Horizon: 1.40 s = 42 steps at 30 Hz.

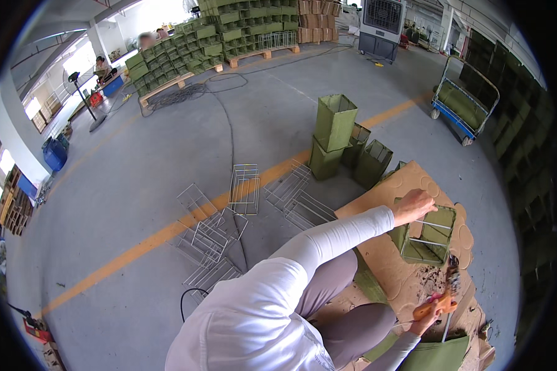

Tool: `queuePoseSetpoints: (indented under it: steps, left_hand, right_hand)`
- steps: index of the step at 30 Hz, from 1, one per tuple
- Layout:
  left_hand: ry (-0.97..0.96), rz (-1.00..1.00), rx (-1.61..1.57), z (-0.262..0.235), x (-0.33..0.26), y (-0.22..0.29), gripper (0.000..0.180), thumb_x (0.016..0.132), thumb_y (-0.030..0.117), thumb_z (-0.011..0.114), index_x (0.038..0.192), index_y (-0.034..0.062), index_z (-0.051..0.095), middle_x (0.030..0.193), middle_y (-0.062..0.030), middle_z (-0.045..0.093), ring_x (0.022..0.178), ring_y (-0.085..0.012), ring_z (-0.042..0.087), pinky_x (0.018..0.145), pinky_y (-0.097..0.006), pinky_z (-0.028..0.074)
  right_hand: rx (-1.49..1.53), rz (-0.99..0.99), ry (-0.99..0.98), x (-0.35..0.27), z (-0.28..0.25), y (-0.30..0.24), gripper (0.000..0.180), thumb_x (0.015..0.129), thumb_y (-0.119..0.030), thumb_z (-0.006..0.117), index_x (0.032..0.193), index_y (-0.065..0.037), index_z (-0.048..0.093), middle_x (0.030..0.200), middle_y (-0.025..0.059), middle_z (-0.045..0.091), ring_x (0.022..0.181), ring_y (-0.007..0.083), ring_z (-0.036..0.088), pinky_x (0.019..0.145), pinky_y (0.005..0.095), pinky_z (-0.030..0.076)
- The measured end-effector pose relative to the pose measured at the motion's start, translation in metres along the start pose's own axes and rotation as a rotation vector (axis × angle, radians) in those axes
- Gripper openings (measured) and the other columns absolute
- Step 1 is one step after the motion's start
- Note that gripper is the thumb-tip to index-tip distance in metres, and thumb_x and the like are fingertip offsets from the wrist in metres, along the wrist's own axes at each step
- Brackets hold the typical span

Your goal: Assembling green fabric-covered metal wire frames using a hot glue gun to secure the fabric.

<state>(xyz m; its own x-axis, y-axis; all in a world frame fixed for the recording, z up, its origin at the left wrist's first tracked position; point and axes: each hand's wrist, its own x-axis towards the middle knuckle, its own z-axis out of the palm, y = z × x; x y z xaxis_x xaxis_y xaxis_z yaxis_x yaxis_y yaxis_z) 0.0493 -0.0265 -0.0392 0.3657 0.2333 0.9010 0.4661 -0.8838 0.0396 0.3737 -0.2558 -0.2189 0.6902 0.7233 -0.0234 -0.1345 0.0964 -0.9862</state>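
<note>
My left hand [414,207] is closed on the upper rim of a green fabric-covered box [408,250]. Wire bars of its frame show across the open side. The box rests tilted on a brown cardboard sheet [377,247]. Lower right, my right hand [426,314] grips an orange glue gun [442,304] with a pale stick at its back. The gun's dark, crusted nozzle points up toward the box's lower right corner; I cannot tell if they touch. Below the gun lies another green piece [436,355], partly cut off by the frame edge.
Bare wire frames [207,238] lie scattered left on the grey floor. Green boxes [334,136] stand beyond the cardboard, two stacked. Pallets of green boxes [179,59], an air cooler [382,28] and a blue trolley [461,114] stand farther off. A black cable [229,123] crosses the floor.
</note>
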Motion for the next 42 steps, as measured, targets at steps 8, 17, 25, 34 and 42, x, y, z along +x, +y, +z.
queuePoseSetpoints:
  steps: [8,17,25,34,42]
  left_hand:
    - [-0.047,-0.146,0.169,0.015,-0.015,0.011,0.031,0.087,0.019,0.070,0.105,-0.0017,0.058,0.067,-0.0053,0.048,0.063,-0.0197,0.051,0.057,-0.036,0.046]
    - [-0.286,-0.160,0.076,0.031,-0.023,0.072,0.035,0.084,0.029,0.069,0.095,-0.0040,0.062,0.075,-0.0104,0.062,0.072,-0.0238,0.064,0.056,-0.037,0.051]
    - [-0.488,-0.299,-0.096,-0.044,-0.015,0.047,0.017,0.093,0.018,0.060,0.098,0.0013,0.063,0.094,-0.0195,0.068,0.086,-0.0329,0.068,0.071,-0.041,0.055]
    - [-0.377,-0.122,0.026,-0.020,-0.030,0.066,0.032,0.086,0.017,0.069,0.115,0.0025,0.066,0.109,-0.0152,0.070,0.097,-0.0275,0.069,0.079,-0.034,0.057]
    - [-0.380,-0.156,0.034,-0.034,-0.030,0.058,0.032,0.085,0.010,0.069,0.116,0.0033,0.067,0.106,-0.0154,0.070,0.092,-0.0301,0.070,0.075,-0.038,0.056]
  right_hand:
    - [0.652,-0.123,-0.544,-0.013,0.017,-0.119,0.049,0.098,-0.022,0.056,0.143,-0.007,0.042,0.134,0.0087,0.058,0.114,0.0198,0.061,0.086,0.0301,0.052]
    - [0.539,-0.102,-0.479,-0.102,0.016,-0.131,0.059,0.092,-0.023,0.055,0.142,0.001,0.034,0.136,0.0168,0.045,0.135,0.0313,0.039,0.107,0.0373,0.040]
    - [0.168,0.210,-0.390,-0.201,0.080,-0.115,0.054,0.072,-0.022,0.065,0.117,0.005,0.053,0.107,0.0198,0.062,0.108,0.0342,0.061,0.099,0.0462,0.047]
    - [0.318,0.235,-0.510,-0.236,0.075,-0.072,0.046,0.081,0.004,0.063,0.125,0.001,0.052,0.116,0.0115,0.062,0.116,0.0239,0.057,0.104,0.0402,0.041]
    - [0.073,0.303,-0.557,-0.251,0.099,-0.043,0.038,0.087,0.003,0.061,0.124,-0.001,0.052,0.114,0.0068,0.059,0.110,0.0167,0.055,0.099,0.0317,0.042]
